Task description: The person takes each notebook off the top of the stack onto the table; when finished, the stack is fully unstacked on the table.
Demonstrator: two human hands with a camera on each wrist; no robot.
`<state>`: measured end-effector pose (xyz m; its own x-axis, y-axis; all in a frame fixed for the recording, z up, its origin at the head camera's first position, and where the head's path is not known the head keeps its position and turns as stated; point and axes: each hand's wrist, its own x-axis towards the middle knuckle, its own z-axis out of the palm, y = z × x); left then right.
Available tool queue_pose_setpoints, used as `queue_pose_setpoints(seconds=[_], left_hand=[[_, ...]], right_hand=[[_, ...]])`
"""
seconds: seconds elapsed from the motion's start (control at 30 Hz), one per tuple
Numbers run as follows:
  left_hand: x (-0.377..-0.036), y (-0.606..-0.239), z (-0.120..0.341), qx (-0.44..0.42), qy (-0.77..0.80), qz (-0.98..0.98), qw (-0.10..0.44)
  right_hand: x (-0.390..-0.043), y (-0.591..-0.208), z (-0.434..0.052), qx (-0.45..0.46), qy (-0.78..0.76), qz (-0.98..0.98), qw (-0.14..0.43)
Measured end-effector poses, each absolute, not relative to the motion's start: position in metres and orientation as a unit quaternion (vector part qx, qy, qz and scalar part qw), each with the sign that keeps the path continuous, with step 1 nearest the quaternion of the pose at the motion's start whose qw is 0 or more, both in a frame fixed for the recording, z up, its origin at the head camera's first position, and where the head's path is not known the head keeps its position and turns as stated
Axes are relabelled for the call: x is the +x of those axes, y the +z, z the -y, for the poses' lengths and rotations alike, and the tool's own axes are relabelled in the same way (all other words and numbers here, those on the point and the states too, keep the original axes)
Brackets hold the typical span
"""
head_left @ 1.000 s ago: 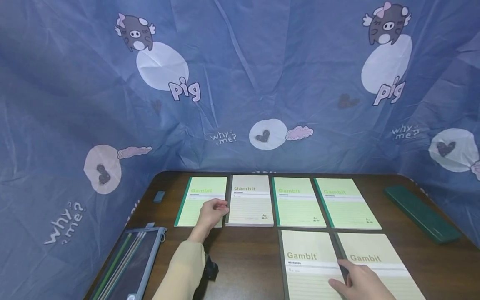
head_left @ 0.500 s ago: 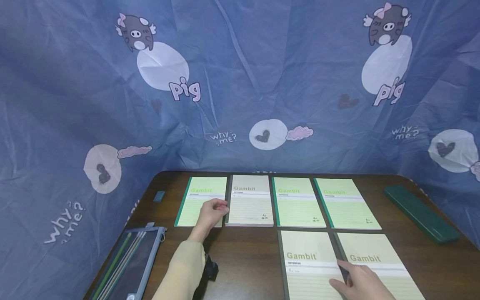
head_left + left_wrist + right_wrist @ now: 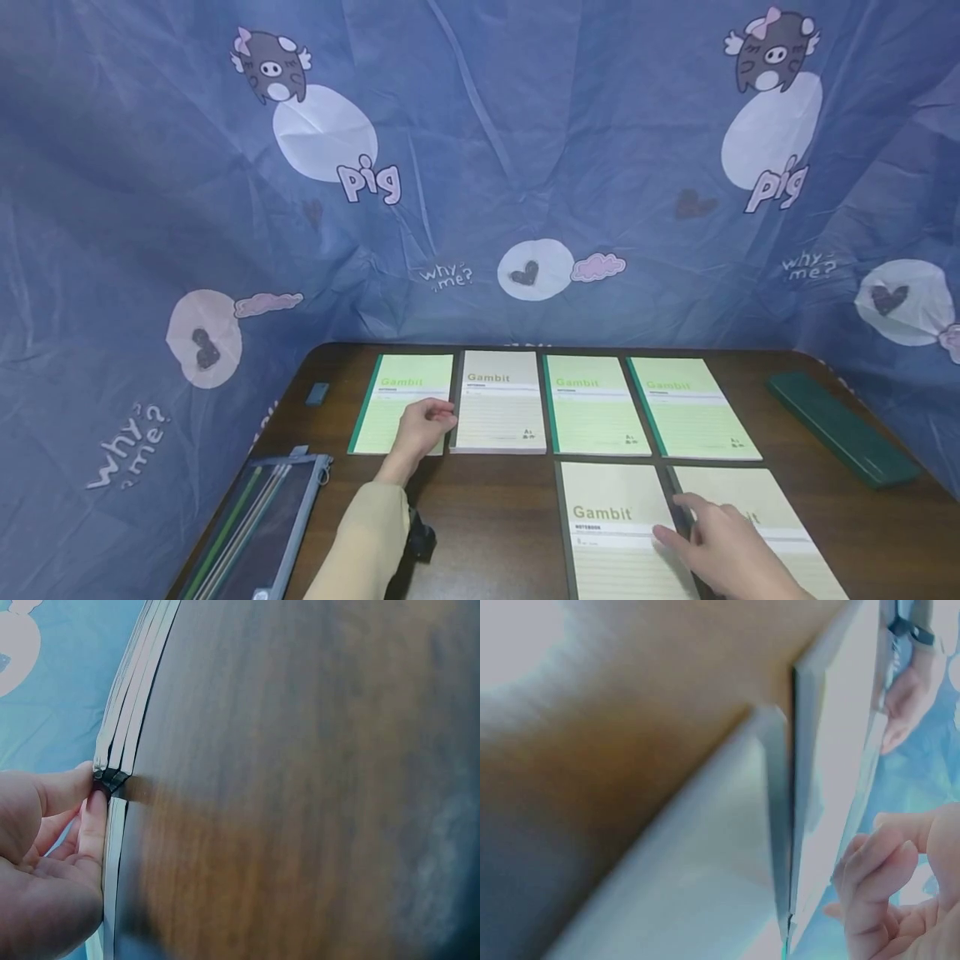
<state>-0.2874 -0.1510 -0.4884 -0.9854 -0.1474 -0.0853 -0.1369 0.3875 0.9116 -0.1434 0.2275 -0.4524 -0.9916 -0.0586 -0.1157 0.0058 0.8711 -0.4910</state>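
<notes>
My left hand [image 3: 422, 427] is at the dark spine of a cream notebook stack [image 3: 498, 408], second from left in the back row. In the left wrist view, the thumb and index fingertip pinch the corner of the stack's spine [image 3: 111, 780]. In front lie two cream notebooks side by side, the left one [image 3: 615, 496] and the right one [image 3: 731, 487]. Over the gap between them hovers my right hand [image 3: 723, 537], thumb and index finger apart. Its fingers [image 3: 874, 881] look loosely bent and hold nothing in the right wrist view.
Green-spined notebooks flank the stack: one on the left [image 3: 408, 400], two on the right [image 3: 596, 408] [image 3: 693, 408]. A mesh pencil pouch [image 3: 258, 525] and a small blue block [image 3: 317, 393] lie at the left. A green case [image 3: 840, 429] lies along the right edge.
My right hand has lifted slightly off the inner edges of the front notebooks and shifted up, now covering part of the right one's title. The left hand has stayed in place.
</notes>
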Motion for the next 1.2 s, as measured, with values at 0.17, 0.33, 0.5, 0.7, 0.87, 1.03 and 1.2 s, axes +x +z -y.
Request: queue_pose_setpoints(seconds=[0.17, 0.33, 0.5, 0.7, 0.87, 1.03, 1.2], left_hand=[[-0.287, -0.487, 0.151, 0.085, -0.547, 0.833, 0.003], [-0.286, -0.489, 0.152, 0.086, -0.549, 0.831, 0.001], [-0.286, -0.488, 0.151, 0.083, -0.551, 0.83, 0.003], [-0.286, -0.487, 0.151, 0.079, -0.551, 0.831, 0.007], [-0.287, -0.488, 0.152, 0.077, -0.55, 0.832, 0.007], [-0.288, -0.488, 0.153, 0.079, -0.55, 0.831, 0.009], [-0.287, -0.488, 0.152, 0.079, -0.55, 0.831, 0.006]], right_hand=[[-0.159, -0.443, -0.223, -0.019, -0.292, -0.955, 0.052], [-0.181, -0.437, -0.212, -0.044, -0.339, -0.938, 0.063], [-0.204, -0.435, -0.196, -0.065, -0.358, -0.929, 0.065], [-0.23, -0.441, -0.17, -0.046, -0.354, -0.932, 0.062], [-0.252, -0.444, -0.149, -0.034, -0.367, -0.927, 0.074], [-0.275, -0.445, -0.129, -0.025, -0.392, -0.916, 0.076], [-0.29, -0.447, -0.113, -0.017, -0.403, -0.912, 0.076]])
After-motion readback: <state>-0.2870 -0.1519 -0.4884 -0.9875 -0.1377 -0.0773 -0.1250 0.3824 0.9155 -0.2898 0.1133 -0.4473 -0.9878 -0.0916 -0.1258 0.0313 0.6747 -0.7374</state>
